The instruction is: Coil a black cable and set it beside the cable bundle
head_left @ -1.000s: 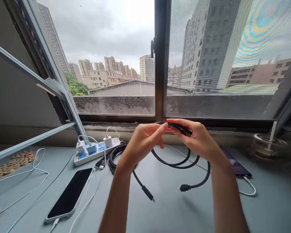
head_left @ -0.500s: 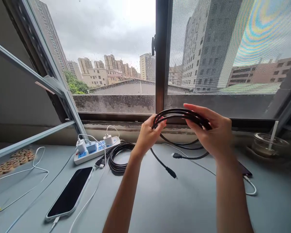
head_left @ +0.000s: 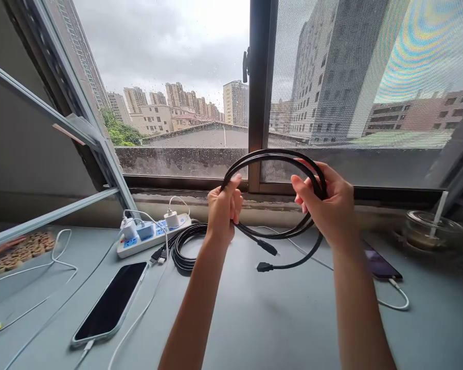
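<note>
A black cable [head_left: 235, 168] is gathered into a round coil and held up above the desk. My left hand [head_left: 224, 210] is closed round the coil's left side, thumb on top. On the right side, the strands pass between the thumb and fingers of my right hand [head_left: 330, 203], which is curled loosely about them. Two black plugs hang free below the loop: one connector [head_left: 267, 247] comes from the left, and the other connector [head_left: 264, 266] points left at the end of a curved tail.
Another coiled black cable [head_left: 183, 252] lies beside a white power strip [head_left: 139, 246]. A charging phone [head_left: 111, 303] is left, a second phone [head_left: 381, 264] right. A lidded cup [head_left: 428, 231] stands far right. Another person's hand [head_left: 2, 252] is over brown pieces [head_left: 31, 246].
The coil has turned from flattened to a wide upright ring. My hands have shifted left, the right one regripping. The plug ends have drawn closer together. Another person's hand has appeared far left.
</note>
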`<state>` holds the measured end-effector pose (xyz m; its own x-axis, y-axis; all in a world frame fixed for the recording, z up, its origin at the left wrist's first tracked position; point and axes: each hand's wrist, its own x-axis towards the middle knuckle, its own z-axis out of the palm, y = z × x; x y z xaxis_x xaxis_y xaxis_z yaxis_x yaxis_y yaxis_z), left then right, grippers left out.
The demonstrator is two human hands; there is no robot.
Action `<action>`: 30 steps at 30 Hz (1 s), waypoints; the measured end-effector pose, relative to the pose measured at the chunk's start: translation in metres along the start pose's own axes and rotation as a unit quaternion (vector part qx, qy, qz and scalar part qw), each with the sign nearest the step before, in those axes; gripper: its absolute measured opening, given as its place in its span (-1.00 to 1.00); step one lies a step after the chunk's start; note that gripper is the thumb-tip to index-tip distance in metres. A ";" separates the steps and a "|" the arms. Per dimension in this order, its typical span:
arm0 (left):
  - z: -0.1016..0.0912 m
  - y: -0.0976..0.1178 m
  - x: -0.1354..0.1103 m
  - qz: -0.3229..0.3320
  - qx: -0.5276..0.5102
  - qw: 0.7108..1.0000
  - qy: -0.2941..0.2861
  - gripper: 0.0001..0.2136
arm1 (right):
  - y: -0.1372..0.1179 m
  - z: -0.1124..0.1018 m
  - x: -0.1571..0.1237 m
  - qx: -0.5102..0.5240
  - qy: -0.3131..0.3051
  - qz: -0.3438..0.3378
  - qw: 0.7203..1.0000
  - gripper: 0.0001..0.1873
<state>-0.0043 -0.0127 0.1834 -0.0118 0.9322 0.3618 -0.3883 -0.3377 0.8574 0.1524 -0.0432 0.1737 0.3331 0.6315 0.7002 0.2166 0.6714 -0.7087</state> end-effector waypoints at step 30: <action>0.010 -0.067 0.003 -0.200 0.072 0.915 -0.342 -0.66 | -0.008 0.019 -0.014 0.215 0.002 -0.068 0.974 -0.65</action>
<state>0.0309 0.0119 0.1304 0.7035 0.7020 0.1107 -0.1090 -0.0473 0.9929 0.1286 -0.0505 0.1715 0.3313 0.5245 0.7843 -0.1445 0.8496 -0.5072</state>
